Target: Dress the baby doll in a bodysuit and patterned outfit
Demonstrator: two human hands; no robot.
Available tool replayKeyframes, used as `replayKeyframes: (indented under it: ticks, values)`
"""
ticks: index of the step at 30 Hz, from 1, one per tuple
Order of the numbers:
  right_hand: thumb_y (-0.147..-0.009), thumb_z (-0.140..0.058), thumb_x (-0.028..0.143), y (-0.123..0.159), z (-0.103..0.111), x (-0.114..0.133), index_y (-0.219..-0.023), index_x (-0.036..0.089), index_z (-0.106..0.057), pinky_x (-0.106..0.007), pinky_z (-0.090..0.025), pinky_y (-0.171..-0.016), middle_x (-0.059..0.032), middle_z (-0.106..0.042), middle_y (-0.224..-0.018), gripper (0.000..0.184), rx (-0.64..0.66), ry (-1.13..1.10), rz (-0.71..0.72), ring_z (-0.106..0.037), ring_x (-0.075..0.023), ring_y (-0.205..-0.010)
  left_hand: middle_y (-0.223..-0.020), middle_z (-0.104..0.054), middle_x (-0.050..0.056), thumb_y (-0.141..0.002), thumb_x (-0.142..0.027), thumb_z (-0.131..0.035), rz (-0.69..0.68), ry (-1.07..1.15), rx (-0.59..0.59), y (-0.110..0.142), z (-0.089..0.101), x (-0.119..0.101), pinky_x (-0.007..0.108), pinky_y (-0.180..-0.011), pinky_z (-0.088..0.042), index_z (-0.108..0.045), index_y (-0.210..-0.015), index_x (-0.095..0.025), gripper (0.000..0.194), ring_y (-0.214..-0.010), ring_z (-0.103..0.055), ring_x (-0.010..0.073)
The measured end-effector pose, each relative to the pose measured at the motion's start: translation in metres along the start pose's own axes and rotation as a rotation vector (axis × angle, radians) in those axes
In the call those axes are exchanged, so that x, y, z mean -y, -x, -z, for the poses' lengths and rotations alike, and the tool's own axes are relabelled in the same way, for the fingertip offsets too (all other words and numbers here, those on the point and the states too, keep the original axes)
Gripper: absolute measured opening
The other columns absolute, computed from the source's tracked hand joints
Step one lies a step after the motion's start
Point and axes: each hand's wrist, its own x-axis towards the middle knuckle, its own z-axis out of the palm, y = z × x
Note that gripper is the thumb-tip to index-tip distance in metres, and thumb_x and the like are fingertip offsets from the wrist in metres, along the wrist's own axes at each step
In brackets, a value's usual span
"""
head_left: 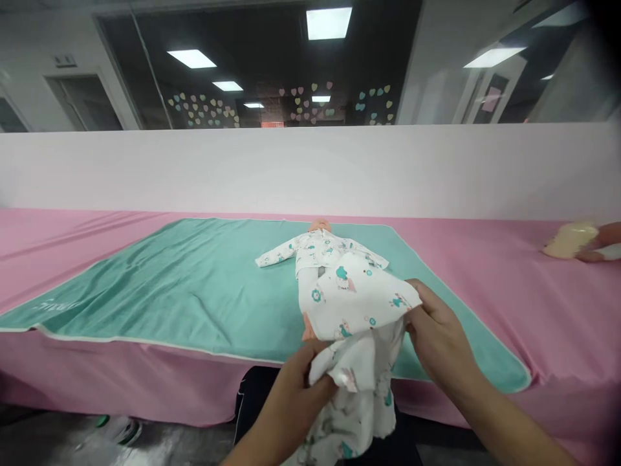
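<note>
A baby doll [319, 225] lies on its back on a teal towel [194, 291], wearing a white long-sleeved top [323, 249] with small animal prints. Between my hands hangs a matching white printed baby garment [359, 291], bunched up, and I cannot make out its full shape. It covers part of the doll's legs, though one foot [308, 328] shows at its left edge. My left hand [308, 382] pinches a gathered fold near the towel's front edge. Higher up, my right hand [429, 317] grips the garment's right edge with fingers closed.
Pink cloth [557, 323] covers the table under the towel. At the far right another person's hand [609, 239] touches a pale yellow object [571, 239], blurred. A white partition [291, 168] stands behind the table. A shoe [129, 430] shows on the floor at lower left.
</note>
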Motion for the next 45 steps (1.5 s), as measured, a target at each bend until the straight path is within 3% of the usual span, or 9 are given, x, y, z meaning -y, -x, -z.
replayKeyframes:
  ticks: [4, 7, 12, 17, 23, 29, 35, 39, 45]
  values:
    - [-0.08, -0.048, 0.015, 0.002, 0.005, -0.027, -0.101, 0.024, -0.052, -0.028, -0.047, -0.068, -0.0035, -0.058, -0.104, 0.023, -0.153, 0.387, 0.387, -0.056, -0.0171, -0.089, -0.071, -0.052, -0.001, -0.08, -0.042, -0.052, 0.053, -0.021, -0.175, 0.012, 0.021, 0.003, 0.021, -0.059, -0.037, -0.055, -0.078, -0.016, 0.026, -0.068, -0.046, 0.0127]
    - [-0.075, -0.044, 0.002, 0.009, 0.0, -0.038, -0.109, 0.022, -0.051, -0.036, -0.046, -0.083, -0.0077, -0.053, -0.12, 0.04, -0.038, 0.637, 0.755, -0.05, -0.0216, -0.109, -0.067, -0.052, -0.001, -0.081, -0.043, -0.05, 0.04, -0.16, -0.276, 0.016, 0.027, 0.002, 0.021, -0.057, -0.038, -0.055, -0.078, -0.017, 0.027, -0.065, -0.048, 0.013]
    - [-0.067, -0.038, -0.008, 0.022, -0.002, -0.03, -0.106, 0.023, -0.053, -0.044, -0.042, -0.089, -0.0068, -0.055, -0.121, 0.051, 0.119, 0.795, 1.057, -0.049, -0.024, -0.113, -0.077, -0.057, 0.001, -0.071, -0.008, -0.045, -0.064, -0.897, -0.493, 0.017, 0.043, 0.018, 0.022, -0.052, -0.031, -0.055, -0.085, -0.019, 0.02, -0.062, -0.051, 0.0135]
    - [-0.059, -0.035, -0.006, 0.027, 0.003, -0.023, -0.105, 0.024, -0.055, -0.047, -0.041, -0.088, -0.0059, -0.055, -0.12, 0.058, 0.004, 0.879, 0.868, -0.049, -0.0261, -0.111, -0.105, -0.054, 0.005, -0.06, 0.001, -0.04, -0.146, -1.154, -0.616, 0.028, 0.074, 0.015, 0.022, -0.048, -0.03, -0.053, -0.099, -0.021, 0.047, -0.072, -0.055, 0.0149]
    - [-0.054, -0.031, 0.0, 0.045, 0.004, -0.016, -0.114, 0.028, -0.052, -0.036, -0.046, -0.092, 0.0004, -0.049, -0.128, 0.07, 0.36, 0.744, 0.612, -0.047, -0.0177, -0.118, -0.107, -0.057, 0.002, -0.051, 0.002, -0.033, -0.217, -0.742, -0.061, 0.061, 0.087, -0.005, 0.025, -0.079, -0.045, -0.054, -0.093, -0.023, 0.053, -0.098, -0.055, 0.016]
    - [-0.061, -0.032, -0.003, 0.062, 0.005, -0.005, -0.109, 0.025, -0.053, -0.037, -0.044, -0.092, -0.0035, -0.05, -0.126, 0.06, 0.245, 0.711, 0.679, -0.047, -0.0191, -0.116, -0.102, -0.06, 0.001, -0.06, -0.003, -0.037, -0.217, -0.597, -0.347, 0.084, 0.085, -0.019, 0.026, -0.075, -0.045, -0.054, -0.088, -0.022, 0.038, -0.092, -0.057, 0.0173]
    - [-0.076, -0.041, 0.003, 0.103, -0.02, -0.029, -0.114, 0.022, -0.054, -0.04, -0.041, -0.093, -0.0085, -0.052, -0.126, 0.045, 0.77, 0.595, 0.779, -0.049, -0.0229, -0.113, -0.088, -0.063, 0.001, -0.066, -0.004, -0.036, -0.28, -0.826, -0.538, 0.076, 0.06, -0.008, 0.026, -0.065, -0.044, -0.054, -0.097, -0.021, 0.04, -0.08, -0.059, 0.0171]
    - [-0.086, -0.049, 0.026, 0.111, -0.024, -0.053, -0.108, 0.027, -0.059, -0.029, -0.047, -0.079, -0.0035, -0.065, -0.103, 0.024, 1.154, 0.309, 0.484, -0.061, -0.0175, -0.087, -0.082, -0.062, 0.005, -0.068, -0.006, -0.044, -0.722, -1.094, -0.501, 0.07, 0.043, 0.001, 0.028, -0.061, -0.042, -0.052, -0.099, -0.019, 0.034, -0.073, -0.057, 0.0178]
    - [-0.075, -0.064, 0.04, 0.083, -0.033, -0.06, -0.099, 0.022, -0.058, -0.031, -0.041, -0.089, -0.0045, -0.059, -0.11, 0.03, 0.767, -0.066, 0.006, -0.053, -0.0198, -0.1, -0.06, -0.056, 0.002, -0.075, -0.01, -0.048, -1.087, -1.187, -0.29, 0.07, 0.025, -0.006, 0.03, -0.05, -0.037, -0.053, -0.088, -0.02, 0.017, -0.055, -0.05, 0.0149]
